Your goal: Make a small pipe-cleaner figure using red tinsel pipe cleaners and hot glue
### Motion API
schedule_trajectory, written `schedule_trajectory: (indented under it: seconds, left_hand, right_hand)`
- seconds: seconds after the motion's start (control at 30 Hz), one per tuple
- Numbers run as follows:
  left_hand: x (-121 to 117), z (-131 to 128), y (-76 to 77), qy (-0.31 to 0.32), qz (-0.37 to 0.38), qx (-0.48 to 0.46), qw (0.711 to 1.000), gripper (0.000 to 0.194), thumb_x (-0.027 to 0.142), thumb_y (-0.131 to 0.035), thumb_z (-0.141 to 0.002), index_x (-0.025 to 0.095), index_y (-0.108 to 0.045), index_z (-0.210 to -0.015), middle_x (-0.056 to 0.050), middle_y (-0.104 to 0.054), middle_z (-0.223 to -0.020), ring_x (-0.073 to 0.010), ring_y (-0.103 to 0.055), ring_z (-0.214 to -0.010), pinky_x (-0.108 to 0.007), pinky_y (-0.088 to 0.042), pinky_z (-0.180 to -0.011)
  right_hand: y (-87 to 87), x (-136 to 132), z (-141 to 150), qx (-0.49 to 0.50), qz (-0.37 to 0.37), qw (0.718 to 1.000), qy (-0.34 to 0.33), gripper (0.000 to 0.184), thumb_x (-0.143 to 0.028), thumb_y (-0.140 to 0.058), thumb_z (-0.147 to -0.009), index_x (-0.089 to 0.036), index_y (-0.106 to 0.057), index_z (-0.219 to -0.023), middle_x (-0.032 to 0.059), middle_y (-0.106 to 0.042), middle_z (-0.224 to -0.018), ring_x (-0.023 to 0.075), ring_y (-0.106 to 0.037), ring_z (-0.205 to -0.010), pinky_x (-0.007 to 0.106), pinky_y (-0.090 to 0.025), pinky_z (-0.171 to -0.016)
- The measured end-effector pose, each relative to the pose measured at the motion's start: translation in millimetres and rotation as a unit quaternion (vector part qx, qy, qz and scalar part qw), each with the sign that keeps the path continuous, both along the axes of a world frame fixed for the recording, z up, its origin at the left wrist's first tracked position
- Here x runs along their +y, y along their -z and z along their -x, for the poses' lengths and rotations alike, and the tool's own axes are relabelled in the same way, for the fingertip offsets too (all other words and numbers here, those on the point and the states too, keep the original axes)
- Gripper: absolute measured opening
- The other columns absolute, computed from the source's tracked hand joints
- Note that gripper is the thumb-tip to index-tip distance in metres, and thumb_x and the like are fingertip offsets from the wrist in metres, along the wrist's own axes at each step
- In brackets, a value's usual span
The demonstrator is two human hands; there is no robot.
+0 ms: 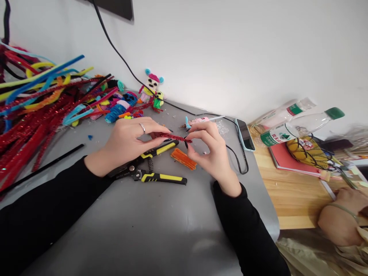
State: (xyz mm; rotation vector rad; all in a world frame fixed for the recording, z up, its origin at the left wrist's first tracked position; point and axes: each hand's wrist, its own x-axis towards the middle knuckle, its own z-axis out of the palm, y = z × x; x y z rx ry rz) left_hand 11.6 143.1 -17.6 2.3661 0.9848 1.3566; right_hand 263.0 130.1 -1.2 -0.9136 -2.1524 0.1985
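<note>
A short length of red tinsel pipe cleaner (174,136) stretches between my two hands above the grey mat. My left hand (130,136), with a ring on one finger, pinches its left end. The right end sits between the thumb and fingertips of my right hand (208,147). Beneath them lie pliers (163,178) with black and yellow handles, their head partly hidden by my left wrist. Just below the pipe cleaner rests a flat bundle of orange pipe cleaner pieces (184,158).
Many coloured pipe cleaners (37,103) heap up at the left. Small pipe-cleaner figures (151,86) stand by the wall. A black cable (123,61) crosses to a phone (244,135). Rightward are a plastic bottle (304,126) and another person's arm (340,222).
</note>
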Motion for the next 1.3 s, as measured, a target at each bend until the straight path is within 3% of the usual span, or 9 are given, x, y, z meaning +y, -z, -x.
schedule_trajectory:
  seconds: [0.2, 0.37, 0.6, 0.9, 1.13, 1.23, 1.3]
  left_hand:
    - [0.3, -0.2, -0.7, 0.001, -0.028, 0.003, 1.0, 0.013, 0.024, -0.069, -0.099, 0.025, -0.081, -0.095, 0.001, -0.083, -0.086, -0.0145, -0.074, -0.072, -0.025, -0.059, -0.064]
    - [0.9, 0.1, -0.4, -0.023, -0.016, -0.006, 1.0, 0.014, 0.027, -0.068, -0.099, 0.029, -0.08, -0.092, 0.001, -0.083, -0.088, -0.0165, -0.076, -0.073, -0.027, -0.06, -0.067]
    - [0.6, 0.5, -0.6, 0.002, 0.013, 0.002, 1.0, 0.014, 0.031, -0.067, -0.099, 0.029, -0.08, -0.094, 0.0, -0.083, -0.089, -0.0173, -0.074, -0.074, -0.028, -0.059, -0.071]
    - [2.2, 0.9, 1.6, 0.011, 0.024, -0.005, 1.0, 0.015, 0.032, -0.067, -0.099, 0.029, -0.081, -0.096, -0.002, -0.083, -0.09, -0.018, -0.074, -0.075, -0.028, -0.058, -0.071]
    - [2.9, 0.2, 5.9, 0.031, -0.03, -0.009, 0.999, 0.011, 0.023, -0.071, -0.098, 0.025, -0.081, -0.103, -0.002, -0.083, -0.093, -0.0143, -0.075, -0.077, -0.021, -0.056, -0.076]
    - [3.3, 0.3, 7.0, 0.033, -0.045, -0.008, 0.998, 0.011, 0.021, -0.07, -0.099, 0.024, -0.08, -0.103, -0.002, -0.082, -0.093, -0.0136, -0.074, -0.076, -0.021, -0.055, -0.076]
    - [3.5, 0.2, 7.1, 0.033, -0.055, -0.015, 0.998, 0.011, 0.02, -0.07, -0.099, 0.024, -0.08, -0.103, -0.002, -0.082, -0.094, -0.0144, -0.075, -0.078, -0.021, -0.055, -0.077]
  right_hand:
    - [2.3, 0.2, -0.5, 0.012, 0.012, 1.0, -0.008, 0.018, -0.014, -0.061, -0.095, -0.028, -0.067, -0.106, 0.0059, -0.07, -0.11, 0.0261, -0.066, -0.114, 0.052, -0.05, -0.105]
    - [2.8, 1.1, -4.1, 0.005, 0.011, 1.0, 0.007, 0.027, -0.027, -0.071, -0.096, -0.029, -0.067, -0.123, 0.0086, -0.071, -0.122, 0.029, -0.066, -0.121, 0.057, -0.049, -0.111]
    - [3.7, 2.7, -4.2, -0.023, -0.018, 1.0, -0.009, 0.013, -0.021, -0.066, -0.101, -0.028, -0.07, -0.112, 0.0075, -0.072, -0.112, 0.0265, -0.068, -0.114, 0.052, -0.052, -0.102]
    - [5.9, 2.8, -4.3, -0.01, -0.039, 0.999, -0.009, 0.015, -0.015, -0.063, -0.102, -0.027, -0.071, -0.106, 0.0072, -0.069, -0.111, 0.0233, -0.068, -0.111, 0.047, -0.055, -0.097]
    - [7.3, 2.2, -5.8, -0.017, -0.029, 0.999, -0.004, 0.014, -0.017, -0.064, -0.102, -0.027, -0.073, -0.105, 0.0068, -0.071, -0.111, 0.0238, -0.068, -0.11, 0.045, -0.054, -0.094]
    - [7.3, 2.7, -6.0, -0.017, -0.018, 1.0, -0.006, 0.017, -0.023, -0.067, -0.102, -0.028, -0.072, -0.117, 0.0078, -0.072, -0.117, 0.0258, -0.068, -0.115, 0.048, -0.053, -0.101]
    - [6.8, 2.7, -5.9, -0.013, -0.019, 1.0, -0.012, 0.032, -0.029, -0.074, -0.098, -0.028, -0.068, -0.13, 0.0102, -0.071, -0.123, 0.0277, -0.066, -0.121, 0.051, -0.052, -0.106]
